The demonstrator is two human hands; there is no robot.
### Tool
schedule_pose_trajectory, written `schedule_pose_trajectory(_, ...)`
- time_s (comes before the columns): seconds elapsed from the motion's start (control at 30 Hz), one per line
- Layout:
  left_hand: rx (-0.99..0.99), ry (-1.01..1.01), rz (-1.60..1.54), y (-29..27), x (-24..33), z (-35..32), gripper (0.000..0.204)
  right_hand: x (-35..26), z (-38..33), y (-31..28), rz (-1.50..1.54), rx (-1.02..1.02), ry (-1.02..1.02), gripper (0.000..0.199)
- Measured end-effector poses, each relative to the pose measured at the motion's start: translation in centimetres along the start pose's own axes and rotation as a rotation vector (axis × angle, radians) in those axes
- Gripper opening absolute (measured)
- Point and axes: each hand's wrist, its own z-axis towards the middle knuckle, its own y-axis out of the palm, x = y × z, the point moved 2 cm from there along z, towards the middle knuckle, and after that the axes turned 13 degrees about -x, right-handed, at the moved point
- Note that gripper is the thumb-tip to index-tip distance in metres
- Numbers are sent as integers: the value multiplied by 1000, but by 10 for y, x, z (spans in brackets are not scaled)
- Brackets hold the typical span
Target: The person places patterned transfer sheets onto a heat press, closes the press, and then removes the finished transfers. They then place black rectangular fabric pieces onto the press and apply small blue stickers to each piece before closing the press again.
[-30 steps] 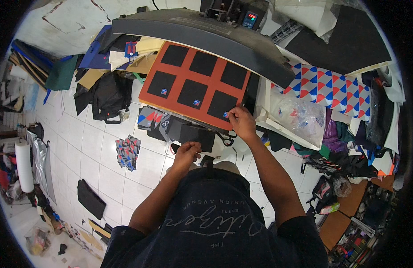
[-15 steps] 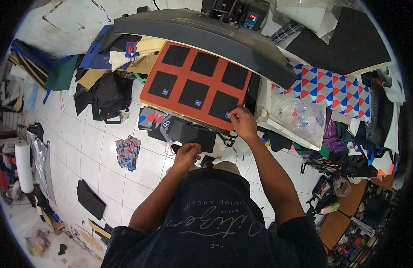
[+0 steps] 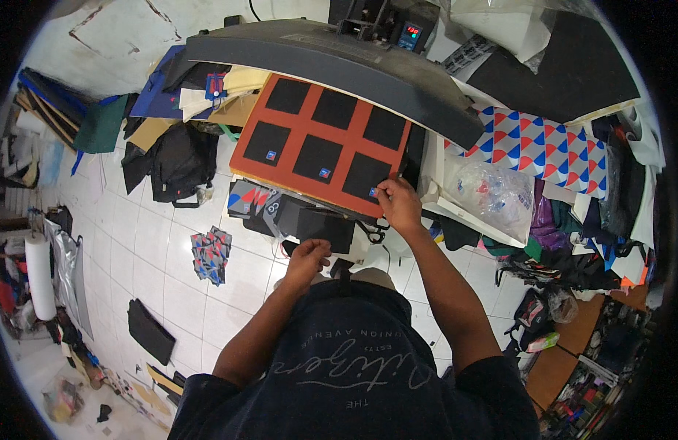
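Several black fabric squares lie in two rows on the orange-red pad (image 3: 291, 132) of a heat press. In the near row, the left square (image 3: 264, 138) and the middle square (image 3: 315, 152) each bear a small blue label near the lower right corner. Over the same corner of the right square (image 3: 365, 172), my right hand (image 3: 401, 207) pinches another small blue label (image 3: 373, 192). My left hand (image 3: 308, 262) hovers closer to my body, before the black sheets (image 3: 326, 227) below the pad; its fingers are curled together, and whatever they hold is hidden or too small to make out.
The press's dark grey upper plate (image 3: 332, 62) arches over the pad's far side. Scissors (image 3: 373, 233) lie by its near right corner. A white tray with clear plastic (image 3: 493, 194) stands right. Patterned pieces (image 3: 211, 255) and a black bag (image 3: 179, 161) are on the tiled floor to the left.
My right hand stays at the right square's corner with the label. The left hand has barely moved. The whole view has shifted slightly downward.
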Motion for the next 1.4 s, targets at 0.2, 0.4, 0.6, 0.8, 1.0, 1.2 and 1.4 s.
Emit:
schedule_pose_trajectory(0.2, 11, 4, 43, 0, 3, -2, 22, -3, -1, -5, 84, 3, 69, 13)
schedule_pose_trajectory(0.4, 18, 1, 53, 1, 3, -4, 20, 10, -6, -14, 90, 40, 129, 14)
schedule_pose_trajectory(0.6, -5, 21, 16, -2, -5, 2, 20, 15, -16, -13, -3, 57, -6, 16)
schedule_pose_trajectory(0.8, 0, -9, -30, 4, -2, 2, 21, 8, -20, -6, 20, 73, -28, 20)
schedule_pose_trajectory(1.0, -32, -10, -15, 2, -6, 7, 23, -1, -17, -3, -92, 119, -152, 22)
schedule_pose_trajectory(1.2, -19, -24, 10, 2, 0, 3, 25, -1, -16, 1, -109, 85, -110, 23)
schedule_pose_trajectory(1.4, -7, -37, 32, 1, 1, 0, 27, 1, -17, 3, -128, 98, -118, 23)
